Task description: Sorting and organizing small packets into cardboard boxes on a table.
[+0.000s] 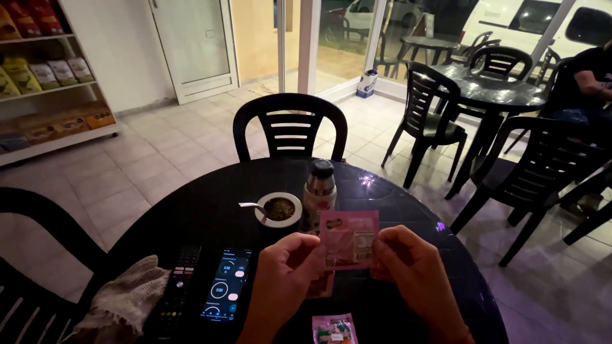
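Nearest the lens, a second small pink packet [334, 329] lying flat at the near rim of the round black worktop [408, 204], just below both wrists. Above it, left hand [285, 271] and right hand [408, 267] raised together over the worktop, each grip closed in a pinch on one side edge of a pink sachet [349, 239] held upright between them, printed face toward the camera. Thumbs in front, fingers curled behind; lower part of the sachet hidden by the left fingers.

Just beyond the sachet, a steel flask with a dark cap [320, 191], upright, near the middle of the worktop. Beside it on the left, a round cup of green herb [279, 210] with a metal straw [252, 206] leaning out over its left rim. Left of the hands, a lit phone [226, 284] lying face up, a dark remote control [178, 290] just beside it, and a pale knitted cloth [124, 299] bunched at the left edge.

Across the worktop, an empty black plastic chair [290, 127]. To the right, more black chairs and another dark table [494, 89], with a seated person's arm [593, 86] at the far right. On the left wall, shelves of packaged goods [44, 76].
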